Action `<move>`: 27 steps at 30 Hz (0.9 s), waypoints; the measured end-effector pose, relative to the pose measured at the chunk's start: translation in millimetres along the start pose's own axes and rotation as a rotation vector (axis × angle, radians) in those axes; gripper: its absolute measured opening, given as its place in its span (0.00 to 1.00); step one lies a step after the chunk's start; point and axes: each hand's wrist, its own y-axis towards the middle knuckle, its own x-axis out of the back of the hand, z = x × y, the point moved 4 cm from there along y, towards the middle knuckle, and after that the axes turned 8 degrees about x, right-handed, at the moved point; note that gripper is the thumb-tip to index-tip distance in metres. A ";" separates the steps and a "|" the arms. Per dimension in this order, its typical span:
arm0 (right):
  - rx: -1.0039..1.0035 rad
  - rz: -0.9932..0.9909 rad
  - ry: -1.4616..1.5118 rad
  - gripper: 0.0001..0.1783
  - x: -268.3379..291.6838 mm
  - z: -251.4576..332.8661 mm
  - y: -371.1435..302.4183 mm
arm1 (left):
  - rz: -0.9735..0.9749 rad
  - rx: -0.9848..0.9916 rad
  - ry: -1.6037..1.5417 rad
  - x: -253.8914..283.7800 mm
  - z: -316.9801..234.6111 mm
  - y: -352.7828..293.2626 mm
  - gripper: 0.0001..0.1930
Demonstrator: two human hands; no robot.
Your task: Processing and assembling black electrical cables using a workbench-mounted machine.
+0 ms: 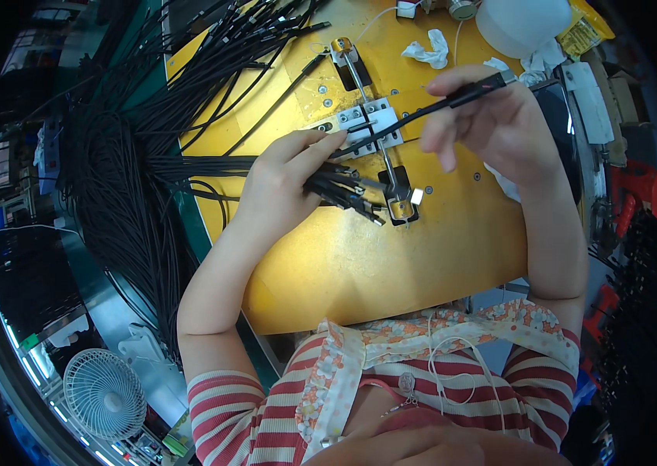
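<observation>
My left hand is closed around a bundle of black cables whose metal plugs stick out past its fingers. Between its thumb and forefinger runs a single black cable, slanting up to the right and ending in a plug. Behind that plug end is my right hand, its thumb and fingers apart; whether it touches the cable is hard to tell. Under the cable sits a small fixture with a white block, crossed by a metal rod with brass-coloured ends.
A yellow work board carries the fixture. A large heap of black cables hangs at the left, with more plug ends at the top. Crumpled white tissue, a white rounded container and a yellow packet lie at the far right.
</observation>
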 end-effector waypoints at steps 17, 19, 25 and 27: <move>0.197 -0.031 -0.785 0.12 -36.7 -35.3 4.5 | 0.066 -0.117 -0.043 20.2 -20.3 0.4 0.22; 0.177 -0.055 -0.827 0.09 -30.9 -31.0 4.9 | 0.063 -0.126 -0.032 21.5 -17.6 -0.5 0.18; 0.130 -0.111 -0.750 0.07 -19.5 -30.0 -2.1 | -0.025 -0.181 0.026 17.1 -20.9 1.1 0.17; 0.067 -0.111 -0.711 0.07 -25.9 -34.9 -2.3 | -0.080 -0.200 0.041 13.6 -20.3 -1.3 0.14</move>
